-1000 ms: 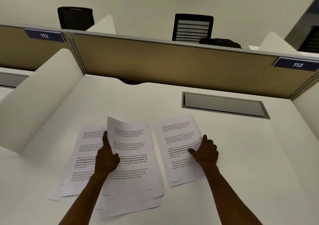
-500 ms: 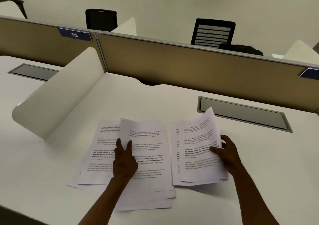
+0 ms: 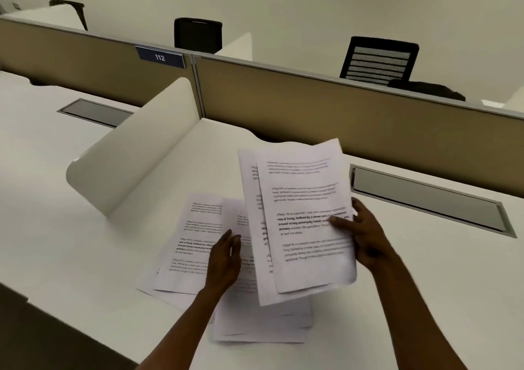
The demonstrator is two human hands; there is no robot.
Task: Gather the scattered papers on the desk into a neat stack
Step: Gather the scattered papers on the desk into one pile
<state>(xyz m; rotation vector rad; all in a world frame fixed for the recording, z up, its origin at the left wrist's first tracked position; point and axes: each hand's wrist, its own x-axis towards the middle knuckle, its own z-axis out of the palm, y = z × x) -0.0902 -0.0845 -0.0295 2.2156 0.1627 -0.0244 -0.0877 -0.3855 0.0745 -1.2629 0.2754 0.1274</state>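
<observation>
The white table (image 3: pixel 85 242) runs to a tan partition (image 3: pixel 340 114). The right hand (image 3: pixel 365 236) pinches lifted sheets (image 3: pixel 306 222); the left hand (image 3: pixel 224 259) lies flat, fingers (image 3: pixel 231 239) extended, on the pile (image 3: pixel 192 242).

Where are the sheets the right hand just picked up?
The lifted sheets hang right of centre, pinched by the right hand, above the pile on the desk.
</observation>
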